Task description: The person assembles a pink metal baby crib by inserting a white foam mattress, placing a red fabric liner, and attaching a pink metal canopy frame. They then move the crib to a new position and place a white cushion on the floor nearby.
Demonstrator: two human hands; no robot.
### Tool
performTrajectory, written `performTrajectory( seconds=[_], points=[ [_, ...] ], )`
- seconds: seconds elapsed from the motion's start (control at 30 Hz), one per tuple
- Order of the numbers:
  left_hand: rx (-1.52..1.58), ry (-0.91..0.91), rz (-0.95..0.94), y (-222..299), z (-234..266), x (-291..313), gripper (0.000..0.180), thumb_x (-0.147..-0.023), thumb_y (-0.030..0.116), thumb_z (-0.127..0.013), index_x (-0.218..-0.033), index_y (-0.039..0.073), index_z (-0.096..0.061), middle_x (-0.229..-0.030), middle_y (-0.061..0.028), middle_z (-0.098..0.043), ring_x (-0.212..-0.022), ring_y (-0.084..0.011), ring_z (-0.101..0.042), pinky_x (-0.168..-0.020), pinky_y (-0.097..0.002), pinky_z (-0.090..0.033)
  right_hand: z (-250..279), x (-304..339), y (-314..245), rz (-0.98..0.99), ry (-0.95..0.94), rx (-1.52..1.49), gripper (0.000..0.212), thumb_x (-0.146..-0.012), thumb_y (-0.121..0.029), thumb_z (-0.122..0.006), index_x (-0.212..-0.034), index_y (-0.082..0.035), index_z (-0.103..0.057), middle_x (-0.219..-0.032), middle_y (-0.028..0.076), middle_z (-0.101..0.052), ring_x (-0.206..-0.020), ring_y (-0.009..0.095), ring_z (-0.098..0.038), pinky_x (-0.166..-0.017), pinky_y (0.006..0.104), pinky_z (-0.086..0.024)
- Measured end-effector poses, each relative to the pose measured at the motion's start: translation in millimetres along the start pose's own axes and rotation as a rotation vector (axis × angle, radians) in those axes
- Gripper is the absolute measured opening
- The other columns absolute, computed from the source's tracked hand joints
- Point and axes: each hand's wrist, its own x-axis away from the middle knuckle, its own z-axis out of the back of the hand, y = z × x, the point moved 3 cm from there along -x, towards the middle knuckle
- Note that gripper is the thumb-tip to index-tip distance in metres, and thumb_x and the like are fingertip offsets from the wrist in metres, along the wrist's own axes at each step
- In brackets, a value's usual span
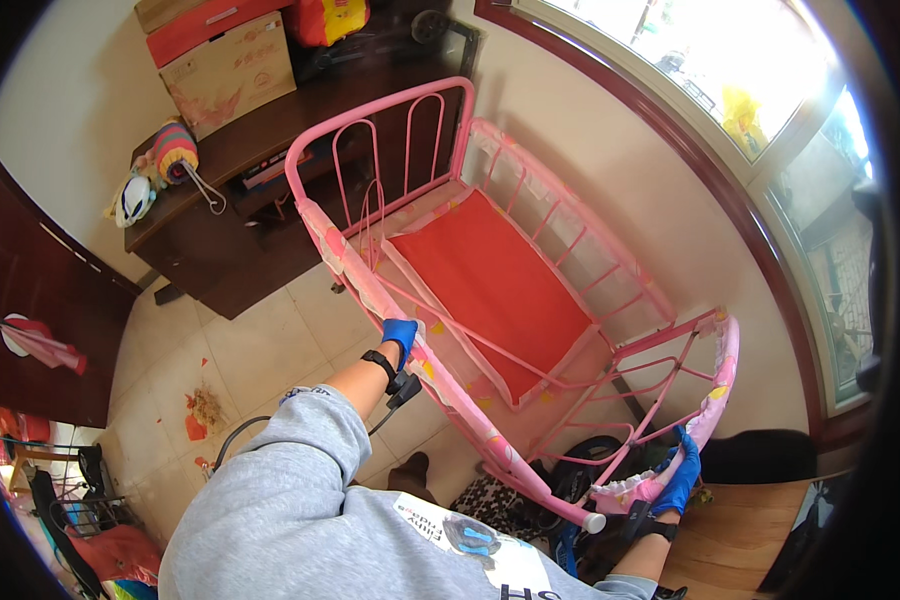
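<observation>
A pink metal crib (430,375) with padded fabric along its rails stands in front of me. My left hand (400,333), in a blue glove, is closed round the near side rail. My right hand (681,474), also gloved in blue, grips the padded curved end frame (720,385) on the right. That end frame leans outward, and the near rail's white-capped end (593,522) sticks out beside its lower corner. Inside the crib lies a red mat (490,285) with a pale edge. Black straps circle both my wrists.
A dark wooden cabinet (205,265) stands at the back left, with a cardboard box (228,78) and soft toys (135,198) on it. Debris (205,410) lies on the tiled floor. A wooden table (745,530) is at right, below the window (820,220).
</observation>
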Motion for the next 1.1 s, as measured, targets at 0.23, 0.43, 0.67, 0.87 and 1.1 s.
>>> performTrajectory(
  seconds=[0.23,0.43,0.67,0.87,1.1],
  points=[
    [0.128,0.034,-0.164,-3,-7,-49,0.018,-0.078,0.02,-0.055,-0.072,0.003,-0.059,-0.064,-0.0103,-0.059,-0.055,-0.025,-0.057,-0.05,-0.0374,-0.046,-11,12,-4,-0.019,0.028,0.087,0.028,-0.077,-0.033,-0.063,-0.096,-0.014,-0.07,-0.057,-0.006,-0.039,-0.045,0.008,-0.038,-0.043,0.0241,-0.033],
    [0.175,-0.128,-0.069,-59,18,-141,0.016,-0.085,0.016,-0.049,-0.085,0.004,-0.059,-0.074,-0.011,-0.061,-0.063,-0.0258,-0.06,-0.055,-0.0379,-0.049,4,33,14,-0.029,-0.048,0.026,0.031,-0.078,-0.031,-0.063,-0.1,-0.011,-0.069,-0.056,-0.004,-0.042,-0.043,0.01,-0.039,-0.041,0.0244,-0.033],
    [-0.015,0.137,-0.058,-37,20,-73,0.024,-0.08,0.012,-0.057,-0.099,-0.002,-0.056,-0.082,-0.0137,-0.061,-0.07,-0.0275,-0.06,-0.059,-0.0394,-0.051,0,6,-1,-0.039,-0.045,0.025,0.035,-0.076,-0.032,-0.064,-0.101,-0.009,-0.069,-0.057,0.0,-0.046,-0.044,0.013,-0.045,-0.042,0.0262,-0.039],
    [0.034,0.13,0.076,-12,29,-67,0.018,-0.078,0.011,-0.058,-0.09,-0.002,-0.058,-0.076,-0.0156,-0.058,-0.064,-0.0302,-0.057,-0.058,-0.0446,-0.048,2,17,-5,-0.098,-0.047,-0.051,0.026,-0.076,-0.025,-0.066,-0.095,-0.008,-0.071,-0.056,0.002,-0.047,-0.041,0.014,-0.044,-0.04,0.0269,-0.038],
    [-0.094,0.048,0.171,-4,27,-68,0.035,-0.085,0.015,-0.049,-0.116,-0.002,-0.051,-0.103,-0.0194,-0.06,-0.092,-0.0359,-0.058,-0.08,-0.0505,-0.05,5,12,1,-0.143,0.069,0.007,0.03,-0.074,-0.026,-0.071,-0.09,-0.001,-0.065,-0.057,0.008,-0.054,-0.042,0.017,-0.05,-0.04,0.0276,-0.042]
  ],
)
